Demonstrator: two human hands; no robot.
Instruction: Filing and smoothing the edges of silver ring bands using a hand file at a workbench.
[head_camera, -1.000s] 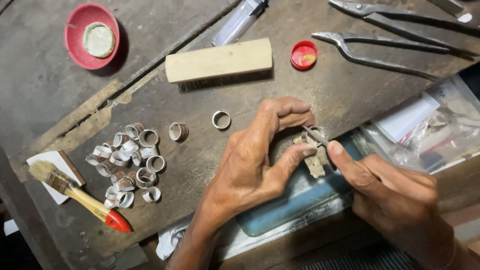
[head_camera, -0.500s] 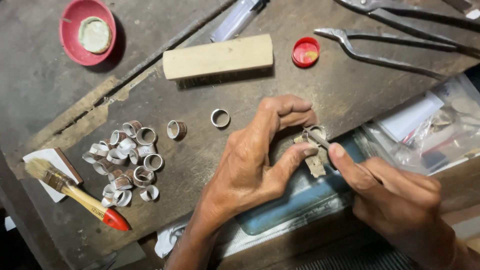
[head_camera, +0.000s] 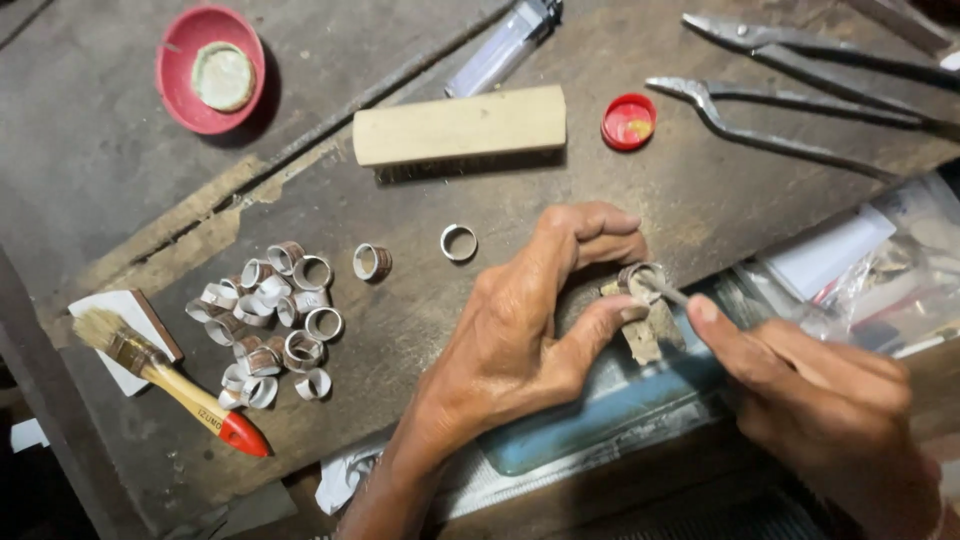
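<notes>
Left hand (head_camera: 520, 330) pinches a small metal ring (head_camera: 637, 278) against a worn wooden peg (head_camera: 645, 335) at the surface (head_camera: 420, 330) edge; right hand (head_camera: 810, 390) grips a thin file (head_camera: 668, 290) entering the ring. Best done with the ring braced firmly and strokes short and level

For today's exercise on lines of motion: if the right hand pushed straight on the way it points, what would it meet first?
Probably the small grey metal ring pinched by the left hand; the right hand points its thin tool into it.
</notes>
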